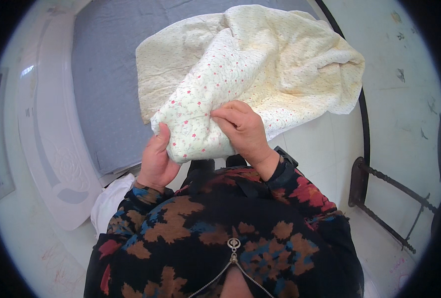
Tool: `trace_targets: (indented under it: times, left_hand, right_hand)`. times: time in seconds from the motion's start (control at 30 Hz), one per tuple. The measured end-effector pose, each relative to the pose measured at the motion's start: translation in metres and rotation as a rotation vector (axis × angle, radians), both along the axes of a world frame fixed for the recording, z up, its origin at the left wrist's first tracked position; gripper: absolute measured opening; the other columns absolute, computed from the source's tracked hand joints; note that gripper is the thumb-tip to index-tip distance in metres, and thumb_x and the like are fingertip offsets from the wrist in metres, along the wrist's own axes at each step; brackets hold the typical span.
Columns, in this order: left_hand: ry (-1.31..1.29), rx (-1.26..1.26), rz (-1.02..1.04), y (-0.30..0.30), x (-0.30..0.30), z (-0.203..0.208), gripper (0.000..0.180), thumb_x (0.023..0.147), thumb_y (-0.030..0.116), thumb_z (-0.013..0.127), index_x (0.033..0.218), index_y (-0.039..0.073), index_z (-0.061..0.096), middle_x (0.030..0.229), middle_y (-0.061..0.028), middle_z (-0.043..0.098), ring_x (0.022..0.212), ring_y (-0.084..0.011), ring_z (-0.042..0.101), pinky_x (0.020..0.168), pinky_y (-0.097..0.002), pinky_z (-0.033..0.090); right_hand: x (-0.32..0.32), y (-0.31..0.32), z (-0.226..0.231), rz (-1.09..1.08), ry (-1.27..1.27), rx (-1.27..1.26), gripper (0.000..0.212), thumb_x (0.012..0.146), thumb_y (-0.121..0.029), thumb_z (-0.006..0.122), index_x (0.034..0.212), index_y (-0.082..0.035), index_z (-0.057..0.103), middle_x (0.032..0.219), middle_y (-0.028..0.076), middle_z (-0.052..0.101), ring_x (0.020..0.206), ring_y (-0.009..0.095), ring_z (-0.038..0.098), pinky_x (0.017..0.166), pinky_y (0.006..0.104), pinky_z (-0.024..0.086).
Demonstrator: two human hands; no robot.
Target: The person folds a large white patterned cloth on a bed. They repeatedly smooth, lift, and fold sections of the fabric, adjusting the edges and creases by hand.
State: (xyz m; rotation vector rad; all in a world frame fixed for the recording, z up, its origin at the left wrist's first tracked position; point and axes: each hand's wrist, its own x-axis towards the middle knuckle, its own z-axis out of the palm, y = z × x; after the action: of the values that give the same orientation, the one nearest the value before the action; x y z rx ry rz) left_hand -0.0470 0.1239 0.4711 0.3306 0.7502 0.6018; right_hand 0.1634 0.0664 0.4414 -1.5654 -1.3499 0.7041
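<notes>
A padded quilt, white with small red flowers on one face and cream, yellowed cloth on the other, lies bunched over the bed's edge and hangs toward me. My left hand grips its near left corner, thumb on top and the other fingers partly hidden beneath. A little to the right, my right hand pinches the flowered face between thumb and forefinger, with the cloth puckered around the fingertips. Whether something small is also in that pinch, I cannot make out.
Beneath the quilt is a bed with a blue-grey sheet. Its white carved board stands at the left. White cloth hangs by the board's near end. To the right are a dark metal rack and a marked pale wall.
</notes>
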Motion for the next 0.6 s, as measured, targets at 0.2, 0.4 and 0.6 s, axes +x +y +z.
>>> trace_targets:
  times: [0.2, 0.4, 0.6]
  left_hand:
    - [0.023, 0.004, 0.014, 0.0, 0.001, 0.003, 0.061, 0.108, 0.042, 0.038, 0.153, 0.001, 0.028, 0.154, -0.0155, 0.041, 0.141, -0.0302, 0.044, 0.116, -0.0484, 0.038]
    - [0.048, 0.006, 0.018, 0.003, 0.005, 0.012, 0.06, 0.108, 0.041, 0.038, 0.153, 0.002, 0.029, 0.153, -0.0144, 0.043, 0.14, -0.0292, 0.045, 0.115, -0.0481, 0.039]
    - [0.098, 0.006, 0.028, 0.004, 0.011, 0.019, 0.062, 0.108, 0.043, 0.036, 0.154, 0.002, 0.027, 0.154, -0.0149, 0.041, 0.141, -0.0297, 0.044, 0.116, -0.0482, 0.038]
  right_hand:
    - [-0.01, 0.005, -0.003, -0.047, 0.166, -0.055, 0.006, 0.082, -0.006, 0.072, 0.088, -0.003, 0.072, 0.086, 0.01, 0.067, 0.082, 0.03, 0.065, 0.073, 0.0365, 0.052]
    - [-0.003, 0.011, -0.003, 0.074, 0.101, -0.05, 0.006, 0.082, -0.007, 0.07, 0.087, -0.003, 0.071, 0.085, 0.012, 0.065, 0.084, 0.031, 0.063, 0.075, 0.0377, 0.051]
    - [0.004, 0.018, -0.003, 0.183, 0.032, -0.067, 0.006, 0.084, -0.009, 0.064, 0.086, -0.003, 0.065, 0.084, 0.012, 0.059, 0.088, 0.032, 0.06, 0.076, 0.0399, 0.05]
